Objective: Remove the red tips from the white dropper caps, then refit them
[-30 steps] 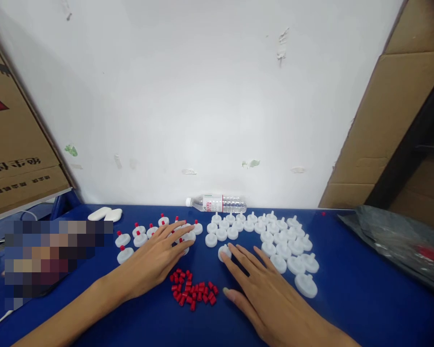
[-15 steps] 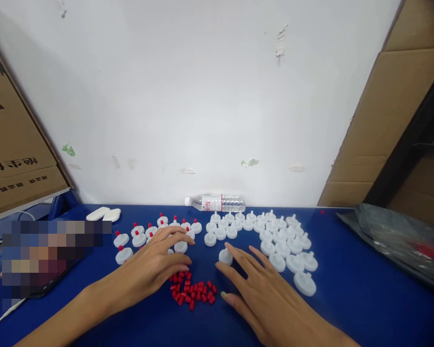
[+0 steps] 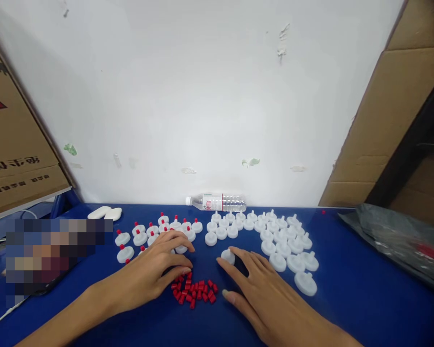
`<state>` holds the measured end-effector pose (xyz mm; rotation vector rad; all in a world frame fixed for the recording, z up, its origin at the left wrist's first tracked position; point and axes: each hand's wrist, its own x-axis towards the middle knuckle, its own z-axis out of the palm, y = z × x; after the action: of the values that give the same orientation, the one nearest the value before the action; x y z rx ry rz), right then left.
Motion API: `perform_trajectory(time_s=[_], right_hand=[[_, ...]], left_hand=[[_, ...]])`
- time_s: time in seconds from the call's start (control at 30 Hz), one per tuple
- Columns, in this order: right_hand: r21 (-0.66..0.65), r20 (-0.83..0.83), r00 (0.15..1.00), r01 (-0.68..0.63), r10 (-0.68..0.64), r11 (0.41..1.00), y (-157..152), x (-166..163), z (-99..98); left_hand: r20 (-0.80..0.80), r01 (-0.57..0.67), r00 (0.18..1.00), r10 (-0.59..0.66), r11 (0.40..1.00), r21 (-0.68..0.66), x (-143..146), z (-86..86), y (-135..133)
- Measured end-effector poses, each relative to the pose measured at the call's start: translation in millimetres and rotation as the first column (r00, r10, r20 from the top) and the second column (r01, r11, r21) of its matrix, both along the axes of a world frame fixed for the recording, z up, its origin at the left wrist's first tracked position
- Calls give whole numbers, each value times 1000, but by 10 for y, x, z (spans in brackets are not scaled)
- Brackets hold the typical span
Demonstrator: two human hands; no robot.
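My left hand (image 3: 164, 262) is above the near side of the capped pieces, its fingers loosely curled and apart. The thumb and index tips are close together beside a pile of small red caps (image 3: 198, 290); nothing shows between them. A round white plastic piece with a nozzle (image 3: 227, 257) lies under the fingertips of my right hand (image 3: 251, 282). Index and middle fingers touch it, while the thumb stays apart. Left of centre stand several white pieces with red caps on their nozzles (image 3: 140, 237), partly hidden by my left hand. Uncapped white pieces (image 3: 282, 249) fill the right side.
A clear plastic bottle (image 3: 217, 202) lies along the white wall. At the left are a white oval case (image 3: 113, 214) and a blurred-out device with a cable. A grey plastic bag (image 3: 390, 241) lies at the right. Cardboard (image 3: 361, 130) flanks both sides of the blue table.
The white piece under my right fingertips has shifted slightly to the right, along with that hand. My left hand has barely moved. The whole view has shifted slightly.
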<state>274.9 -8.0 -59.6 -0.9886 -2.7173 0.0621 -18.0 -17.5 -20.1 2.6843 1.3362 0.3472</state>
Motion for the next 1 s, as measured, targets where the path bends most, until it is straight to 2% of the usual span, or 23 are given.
perform_trajectory(time_s=[0.27,0.43,0.57,0.67,0.83,1.0], right_hand=[[-69,-14,1000,-4,3,998,0,26,21],[33,-153,988,-21,25,999,2,21,-43],[120,-247,966,-43,72,992,-6,6,-68],[131,-304,949,-52,90,990,-10,-17,-37],[130,-386,915,-76,121,989,-18,-37,16],[271,-327,916,-146,233,951,-41,-25,15]], left_hand=[[10,20,1000,-20,1000,4,5,-28,37],[112,-3,994,-8,995,101,27,-45,33],[248,-105,967,59,979,177,38,-129,-3],[373,-140,926,55,968,206,98,-188,-61],[521,-163,846,114,985,49,287,-158,-196],[574,-168,799,181,983,-76,404,-125,-267]])
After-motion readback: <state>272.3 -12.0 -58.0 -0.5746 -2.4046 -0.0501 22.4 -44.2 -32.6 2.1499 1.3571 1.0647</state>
